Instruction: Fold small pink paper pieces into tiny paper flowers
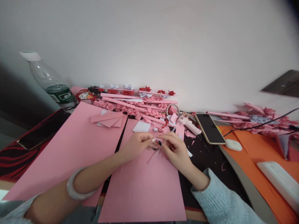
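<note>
Over a pink paper sheet (144,189), my left hand (139,143) and my right hand (174,148) meet fingertip to fingertip. Both are closed in a pinch on a small pink paper piece (157,137), mostly covered by the fingers. A thin pale strip (152,156) slants down below the fingertips; I cannot tell whether it is held or lies on the sheet. Just beyond my hands are a white paper square (141,127) and a pink-and-white glue gun (189,123). Folded pink paper pieces (109,119) lie to the left on another pink sheet (81,149).
Paper roses (130,109) and rolled pink paper sticks (121,95) line the wall, with a tape roll (173,109). A water bottle (53,84) stands left. To the right are a phone (210,128), a white mouse-shaped object (233,145), orange sheets (251,155) and a black cable (259,120).
</note>
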`<state>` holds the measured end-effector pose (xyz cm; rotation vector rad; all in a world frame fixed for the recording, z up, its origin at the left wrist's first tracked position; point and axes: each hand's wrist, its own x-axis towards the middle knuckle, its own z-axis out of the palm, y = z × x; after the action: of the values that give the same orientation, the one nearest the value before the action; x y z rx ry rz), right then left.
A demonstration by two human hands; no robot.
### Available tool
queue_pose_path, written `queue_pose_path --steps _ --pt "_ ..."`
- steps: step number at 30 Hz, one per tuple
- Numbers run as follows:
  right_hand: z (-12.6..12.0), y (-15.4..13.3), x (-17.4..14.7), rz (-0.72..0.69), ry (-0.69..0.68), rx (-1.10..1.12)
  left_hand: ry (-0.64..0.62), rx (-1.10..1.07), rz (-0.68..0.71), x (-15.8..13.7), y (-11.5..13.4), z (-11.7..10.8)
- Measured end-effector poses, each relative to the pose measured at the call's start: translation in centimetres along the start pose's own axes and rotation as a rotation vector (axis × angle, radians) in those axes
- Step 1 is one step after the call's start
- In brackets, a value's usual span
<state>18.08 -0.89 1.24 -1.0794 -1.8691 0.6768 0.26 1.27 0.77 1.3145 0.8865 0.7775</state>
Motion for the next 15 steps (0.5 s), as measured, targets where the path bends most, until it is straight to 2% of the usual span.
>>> queue_pose_path --steps 4,9,15 --pt "-0.02 0.08 0.11 0.000 0.015 0.051 -0.062 -0.044 -0.026 -0.13 0.04 -0.04" --pt "0.29 0.36 0.02 0.029 0.104 0.122 -0.136 -0.067 -0.050 -0.23 -0.19 0.22" --pt "0.38 0.21 -0.05 0.047 0.120 0.133 -0.155 -0.043 -0.050 -0.27 -0.05 0.40"
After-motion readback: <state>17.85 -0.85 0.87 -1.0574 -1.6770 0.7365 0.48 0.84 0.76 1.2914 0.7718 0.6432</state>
